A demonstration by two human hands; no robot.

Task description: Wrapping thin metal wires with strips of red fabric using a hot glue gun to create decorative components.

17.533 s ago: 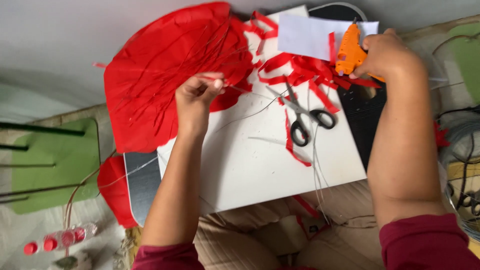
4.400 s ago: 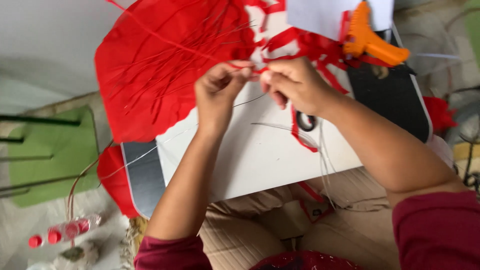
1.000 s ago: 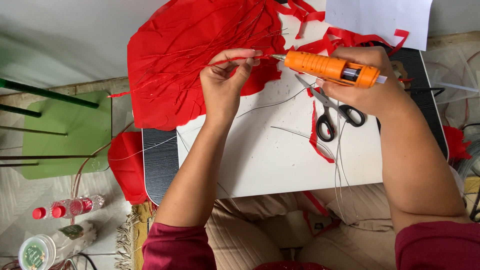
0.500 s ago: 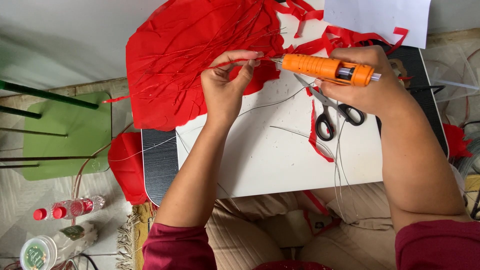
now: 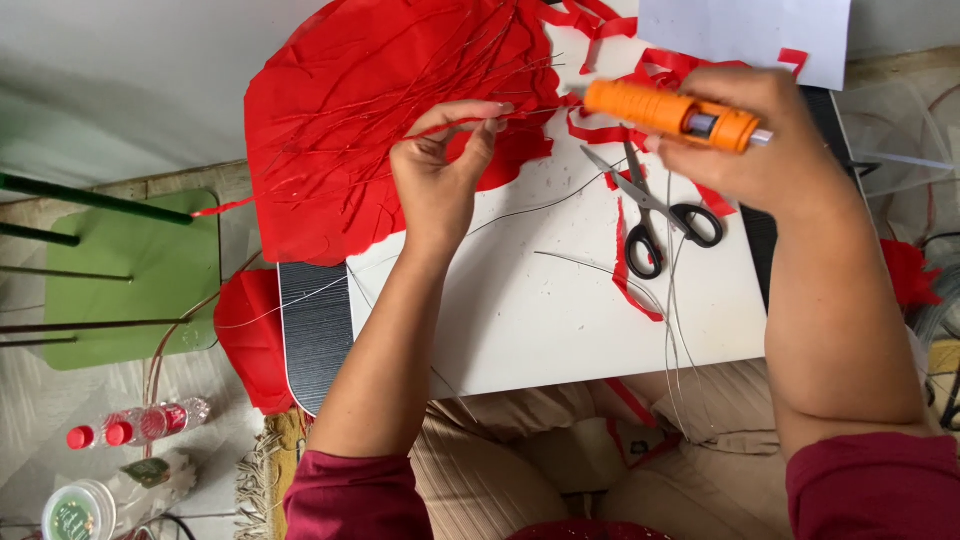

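One orange glue gun (image 5: 668,113) sits in the right hand (image 5: 765,140); one pair of scissors (image 5: 655,205) lies just below it. Two red-capped bottles (image 5: 135,425) lie far left of the left hand (image 5: 440,170), with one green-lidded jar (image 5: 75,512).

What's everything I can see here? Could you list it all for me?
Big red paper sheet: one, red, upper left of the board.
Thin wire wrapped in red paper: one, pinched by the left hand.
Orange glue gun: one, in the right hand.
Black-handled scissors: one, lying open on the board.
White board: one, across the lap.
Red paper strips: several, on the board.
Bare thin wires: several, on the board.
Green stool: one, left.
Red-capped plastic bottles: two, lower left.
Left hand: one.
Right hand: one.
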